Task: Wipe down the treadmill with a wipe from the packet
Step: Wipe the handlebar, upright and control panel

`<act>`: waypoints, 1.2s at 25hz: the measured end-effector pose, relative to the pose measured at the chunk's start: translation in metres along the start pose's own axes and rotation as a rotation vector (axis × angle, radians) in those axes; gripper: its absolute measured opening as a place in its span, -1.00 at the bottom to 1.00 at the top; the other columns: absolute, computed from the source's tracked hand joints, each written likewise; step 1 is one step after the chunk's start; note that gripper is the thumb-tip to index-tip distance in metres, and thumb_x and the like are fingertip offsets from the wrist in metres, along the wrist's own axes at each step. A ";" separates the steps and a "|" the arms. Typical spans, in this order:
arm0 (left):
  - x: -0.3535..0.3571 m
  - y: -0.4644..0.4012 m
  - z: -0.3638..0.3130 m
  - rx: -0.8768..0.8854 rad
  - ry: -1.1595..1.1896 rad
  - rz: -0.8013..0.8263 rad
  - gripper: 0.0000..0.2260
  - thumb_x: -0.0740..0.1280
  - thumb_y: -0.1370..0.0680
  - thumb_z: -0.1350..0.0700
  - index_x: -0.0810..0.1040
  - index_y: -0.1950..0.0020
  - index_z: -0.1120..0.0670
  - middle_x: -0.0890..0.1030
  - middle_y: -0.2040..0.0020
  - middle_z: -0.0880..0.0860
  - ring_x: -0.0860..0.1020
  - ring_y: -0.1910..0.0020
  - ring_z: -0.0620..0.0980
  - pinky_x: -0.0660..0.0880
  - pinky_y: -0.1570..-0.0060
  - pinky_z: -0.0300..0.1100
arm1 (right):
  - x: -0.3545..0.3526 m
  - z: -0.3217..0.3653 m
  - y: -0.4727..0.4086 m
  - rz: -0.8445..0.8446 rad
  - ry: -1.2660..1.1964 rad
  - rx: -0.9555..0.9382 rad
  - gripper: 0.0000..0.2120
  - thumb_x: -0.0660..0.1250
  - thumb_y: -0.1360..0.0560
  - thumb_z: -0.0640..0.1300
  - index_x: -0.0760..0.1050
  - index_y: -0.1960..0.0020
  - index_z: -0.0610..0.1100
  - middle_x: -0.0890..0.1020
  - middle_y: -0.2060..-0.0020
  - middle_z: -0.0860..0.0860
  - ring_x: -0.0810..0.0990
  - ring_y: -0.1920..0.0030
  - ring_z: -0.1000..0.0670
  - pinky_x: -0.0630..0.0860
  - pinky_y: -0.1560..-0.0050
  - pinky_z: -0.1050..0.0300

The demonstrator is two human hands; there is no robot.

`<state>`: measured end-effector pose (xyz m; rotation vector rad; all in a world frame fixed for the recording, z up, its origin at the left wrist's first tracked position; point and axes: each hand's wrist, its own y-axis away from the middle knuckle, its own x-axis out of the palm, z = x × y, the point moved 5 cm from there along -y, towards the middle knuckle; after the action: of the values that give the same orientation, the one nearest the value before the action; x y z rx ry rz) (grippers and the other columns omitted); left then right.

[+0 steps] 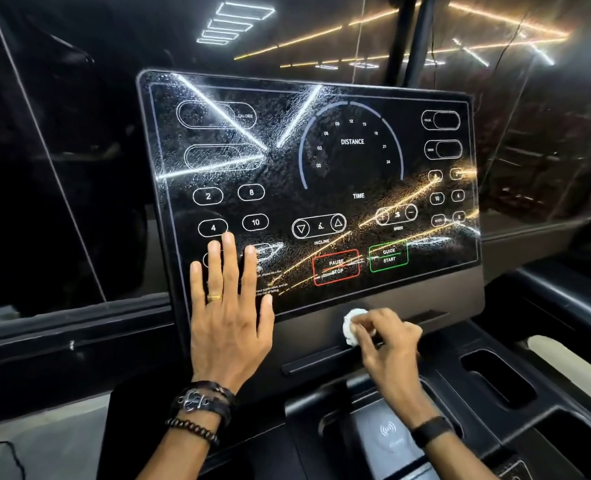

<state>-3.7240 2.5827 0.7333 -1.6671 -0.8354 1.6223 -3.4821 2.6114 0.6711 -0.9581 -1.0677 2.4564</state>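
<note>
Presently, two hands and one wipe are in view at one treadmill console. The console panel (321,174) is a wide glossy black slab, its long axis running left to right, tilted back with its top edge leaning away from the camera and its right end slightly farther off. Its surface carries a film of fine droplets and streaks, most plainly across the upper left. Printed controls counted where legible: four numbered ovals at left (2, 8, 4, 10), one distance dial at centre, one red PAUSE/STOP box (336,267) and one green QUICK START box (389,255).

The left hand (230,320) lies flat against the lower left corner of the panel, fingers straight and spread, pointing up the panel, holding nothing. One gold ring sits on one finger; several dark bracelets circle the wrist.

The right hand (387,341) has its fingers curled round the wipe (351,326), a single white wad bunched into a ball with no clear long axis. The wipe is pressed on the matte strip just below the panel's bottom edge, near centre, above a narrow ledge (321,363). One dark band circles the right wrist. Below lies one grey pad (387,434) with a wireless symbol. The wipe packet cannot be found in this view.
</note>
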 end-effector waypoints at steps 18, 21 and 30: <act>0.007 -0.005 -0.072 0.052 0.204 -0.029 -0.34 0.38 -0.47 0.08 0.33 -0.54 0.23 0.16 -0.60 0.27 0.08 -0.61 0.25 -0.07 -0.56 0.27 | -0.025 -0.032 -0.018 0.010 -0.029 0.059 -0.62 0.45 -0.41 -0.44 0.50 0.19 0.05 0.57 0.23 0.21 0.56 0.27 0.20 0.51 0.20 0.00; 0.025 -0.001 -0.082 0.135 0.119 0.092 -0.31 0.38 -0.48 0.06 0.27 -0.58 0.18 0.07 -0.64 0.23 -0.02 -0.63 0.19 -0.08 -0.57 0.24 | -0.037 -0.085 -0.034 -0.033 -0.014 0.220 -0.72 0.43 -0.42 -0.31 0.49 0.25 0.05 0.61 0.30 0.11 0.59 0.30 0.07 0.54 0.18 -0.22; 0.035 0.006 -0.077 0.151 0.036 0.138 -0.31 0.29 -0.55 -0.03 0.15 -0.64 0.10 -0.01 -0.66 0.17 -0.03 -0.64 0.15 -0.14 -0.58 0.18 | -0.057 -0.072 -0.043 0.066 0.070 0.185 -0.84 0.37 -0.43 -0.19 0.45 0.28 -0.01 0.56 0.38 0.11 0.55 0.32 0.20 0.55 0.06 -0.08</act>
<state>-3.6457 2.6059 0.7094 -1.6725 -0.5759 1.6976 -3.3909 2.6506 0.6928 -1.0264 -0.7828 2.5011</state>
